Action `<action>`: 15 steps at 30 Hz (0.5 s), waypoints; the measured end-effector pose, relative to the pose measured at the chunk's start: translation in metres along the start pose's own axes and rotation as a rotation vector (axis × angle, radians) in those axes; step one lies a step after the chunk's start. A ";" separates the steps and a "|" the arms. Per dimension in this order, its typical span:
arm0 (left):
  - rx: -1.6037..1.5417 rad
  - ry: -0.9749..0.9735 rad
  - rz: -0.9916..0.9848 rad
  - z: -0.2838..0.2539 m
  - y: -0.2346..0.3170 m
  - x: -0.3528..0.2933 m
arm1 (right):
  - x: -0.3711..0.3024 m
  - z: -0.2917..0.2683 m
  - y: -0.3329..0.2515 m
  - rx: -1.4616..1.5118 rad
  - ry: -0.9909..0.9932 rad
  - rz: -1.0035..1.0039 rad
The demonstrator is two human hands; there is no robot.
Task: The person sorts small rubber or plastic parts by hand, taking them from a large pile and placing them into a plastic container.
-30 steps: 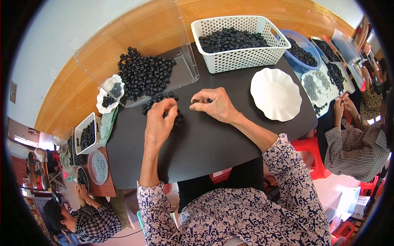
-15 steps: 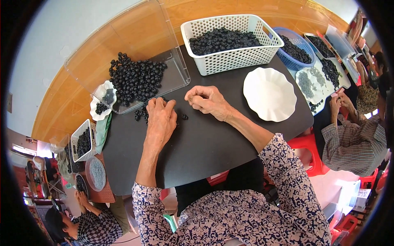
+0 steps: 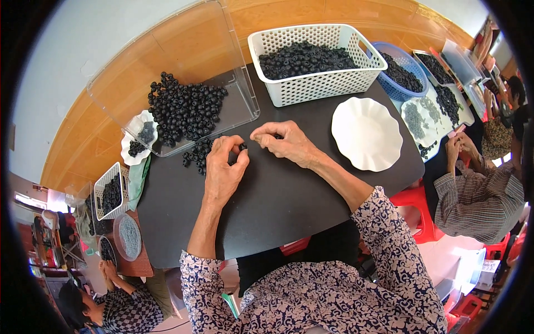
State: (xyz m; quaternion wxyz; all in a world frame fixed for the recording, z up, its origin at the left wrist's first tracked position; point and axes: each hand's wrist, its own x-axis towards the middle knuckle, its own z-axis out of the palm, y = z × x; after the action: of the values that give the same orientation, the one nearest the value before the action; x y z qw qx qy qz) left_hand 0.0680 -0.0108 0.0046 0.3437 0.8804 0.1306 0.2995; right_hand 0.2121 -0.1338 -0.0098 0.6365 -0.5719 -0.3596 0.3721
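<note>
My left hand [image 3: 221,170] pinches a small black round part [image 3: 243,146] between thumb and fingertips, over the dark table. Just to its right, my right hand [image 3: 290,146] is closed with thumb against curled fingers; something dark shows within it, too hidden to name. The two hands face each other, a short gap apart. Several loose black parts [image 3: 194,158] lie beside my left hand. Behind them, a heap of the same holed parts [image 3: 186,111] fills one side of a clear plastic box [image 3: 245,97] that opens toward me.
A white perforated basket [image 3: 322,84] of black parts stands at the back. A white scalloped dish [image 3: 367,133] sits at right, with a blue basket [image 3: 397,89] beyond. Another scalloped dish [image 3: 129,146] stands left. People sit at both sides, one in a striped sleeve [image 3: 473,195].
My left hand has lifted from the loose parts and shifted right toward my right hand, now with a black part in its fingertips. The single part beside it no longer shows on the table.
</note>
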 end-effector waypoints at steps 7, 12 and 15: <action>0.024 0.076 0.152 0.007 0.010 -0.005 | -0.001 0.007 0.005 0.376 -0.259 0.142; 0.124 0.097 0.209 0.008 0.008 -0.007 | 0.002 0.003 0.010 0.350 -0.213 0.159; 0.139 0.071 0.157 0.009 0.007 -0.007 | 0.001 0.001 0.011 0.313 -0.190 0.162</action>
State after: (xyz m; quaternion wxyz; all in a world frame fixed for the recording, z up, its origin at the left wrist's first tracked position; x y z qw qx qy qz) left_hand 0.0688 -0.0237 0.0011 0.2525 0.8984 0.0937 0.3468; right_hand 0.2108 -0.1311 -0.0204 0.6487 -0.4555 -0.3086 0.5258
